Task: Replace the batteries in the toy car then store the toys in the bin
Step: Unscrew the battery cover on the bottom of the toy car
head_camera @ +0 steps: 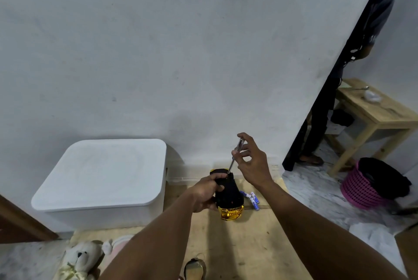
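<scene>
Head view: my left hand (204, 193) gripped gold toy car (228, 198), black underside up. My right hand (253, 164) pinched screwdriver (235, 155) in fingers, tip down at car's far end. Blue batteries (252, 198) lay on floor just right of car. White bin (101, 178), lid on, stood at left.

A gold-and-black toy car (228, 196) is held underside up in the left hand (204, 193), with a screwdriver (235, 155), pinched in the right hand (251, 162), set tip-down against its far end. Blue-and-white batteries (252, 198) are seen lying just right of it. The white bin (101, 178), lid shut, is placed at left, with 1 stuffed bear (79, 257) lying nearer.
</scene>
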